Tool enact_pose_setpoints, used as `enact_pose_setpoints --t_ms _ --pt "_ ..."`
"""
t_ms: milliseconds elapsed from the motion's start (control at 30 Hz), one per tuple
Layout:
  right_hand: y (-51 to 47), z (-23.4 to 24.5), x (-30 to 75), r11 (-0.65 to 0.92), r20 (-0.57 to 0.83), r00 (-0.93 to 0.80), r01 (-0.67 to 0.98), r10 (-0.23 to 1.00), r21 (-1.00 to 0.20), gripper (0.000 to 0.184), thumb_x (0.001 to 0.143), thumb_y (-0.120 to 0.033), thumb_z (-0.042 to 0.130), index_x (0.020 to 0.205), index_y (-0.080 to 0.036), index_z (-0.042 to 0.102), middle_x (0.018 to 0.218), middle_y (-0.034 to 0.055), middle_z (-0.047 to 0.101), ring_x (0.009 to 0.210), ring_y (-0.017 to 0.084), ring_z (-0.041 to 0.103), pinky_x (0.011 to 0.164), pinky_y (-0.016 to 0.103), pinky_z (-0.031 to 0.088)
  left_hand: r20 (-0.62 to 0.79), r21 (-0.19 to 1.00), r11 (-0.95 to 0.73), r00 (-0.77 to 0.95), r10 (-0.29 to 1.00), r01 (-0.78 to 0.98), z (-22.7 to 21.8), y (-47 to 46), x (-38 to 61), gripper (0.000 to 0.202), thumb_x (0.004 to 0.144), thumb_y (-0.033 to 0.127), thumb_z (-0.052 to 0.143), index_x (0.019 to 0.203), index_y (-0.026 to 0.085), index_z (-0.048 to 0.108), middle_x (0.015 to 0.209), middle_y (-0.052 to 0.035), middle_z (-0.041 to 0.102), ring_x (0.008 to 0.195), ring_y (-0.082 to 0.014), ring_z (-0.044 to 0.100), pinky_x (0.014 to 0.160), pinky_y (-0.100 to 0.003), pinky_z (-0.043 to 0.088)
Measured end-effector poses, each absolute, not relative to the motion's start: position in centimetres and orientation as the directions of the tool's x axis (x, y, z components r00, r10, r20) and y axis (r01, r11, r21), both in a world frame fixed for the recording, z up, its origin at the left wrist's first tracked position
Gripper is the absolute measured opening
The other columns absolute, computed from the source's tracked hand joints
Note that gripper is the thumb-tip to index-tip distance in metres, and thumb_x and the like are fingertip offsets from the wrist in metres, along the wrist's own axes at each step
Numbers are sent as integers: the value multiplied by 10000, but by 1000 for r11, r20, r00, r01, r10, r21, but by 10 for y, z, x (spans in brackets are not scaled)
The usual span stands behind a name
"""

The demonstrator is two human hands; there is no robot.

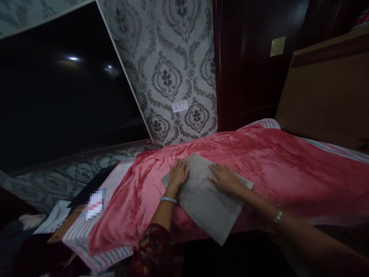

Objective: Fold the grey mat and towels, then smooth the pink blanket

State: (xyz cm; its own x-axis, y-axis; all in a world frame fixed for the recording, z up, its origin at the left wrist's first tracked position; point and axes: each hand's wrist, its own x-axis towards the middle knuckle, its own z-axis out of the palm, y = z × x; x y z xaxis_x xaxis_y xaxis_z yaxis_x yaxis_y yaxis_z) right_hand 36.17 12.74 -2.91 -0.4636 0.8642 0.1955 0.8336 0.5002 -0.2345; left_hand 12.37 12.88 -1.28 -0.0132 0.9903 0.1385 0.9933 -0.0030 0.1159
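A flat grey cloth (211, 202) lies at a slant on a pink plush blanket (276, 165), its near corner reaching past the blanket's front edge. My left hand (179, 173) rests on the cloth's left side, palm down with fingers stretched out. On its upper right part my right hand (225, 177) lies with fingers spread and pointing left. Neither hand grips anything. What is under the palms is hidden.
Under the blanket a striped sheet (76, 231) shows at the left edge. A large dark television screen (66, 88) stands at the back left. A cardboard box (328, 88) leans at the right. Behind are a patterned wall (173, 50) and a dark wooden door (245, 77).
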Motion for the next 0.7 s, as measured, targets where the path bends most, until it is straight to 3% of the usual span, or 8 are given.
enact_pose_setpoints --t_ms 100,200,367,700 --pt "159 -28 325 480 142 -459 843 877 -242 663 991 -503 358 1577 -197 309 1626 122 258 1494 313 228 1182 544 206 95 89 49 -58 994 995 -25 125 118 593 967 481 393 1516 258 381 1633 -116 284 1496 -313 259 1186 -613 199" --pt "179 -48 310 485 119 -470 842 875 -239 676 990 -547 345 1582 -223 294 1643 98 216 1504 312 189 1182 554 190 114 81 70 -79 990 994 -37 125 115 618 968 512 370 1527 250 363 1629 -124 291 1459 -335 324 1164 -608 256" --pt "186 -72 314 477 119 -462 851 879 -220 694 983 -574 327 1586 -232 282 1646 93 209 1499 310 207 1177 545 206 100 96 58 -67 993 994 -40 127 115 631 969 515 367 1530 226 363 1624 -122 305 1443 -332 344 1166 -575 275" --pt "181 -66 342 461 0 -472 861 882 -217 748 976 -622 311 1605 -229 215 1659 88 149 1514 321 140 1185 562 186 116 102 47 -59 991 994 -45 128 118 641 972 517 370 1542 225 339 1630 -117 293 1445 -321 336 1172 -550 273"
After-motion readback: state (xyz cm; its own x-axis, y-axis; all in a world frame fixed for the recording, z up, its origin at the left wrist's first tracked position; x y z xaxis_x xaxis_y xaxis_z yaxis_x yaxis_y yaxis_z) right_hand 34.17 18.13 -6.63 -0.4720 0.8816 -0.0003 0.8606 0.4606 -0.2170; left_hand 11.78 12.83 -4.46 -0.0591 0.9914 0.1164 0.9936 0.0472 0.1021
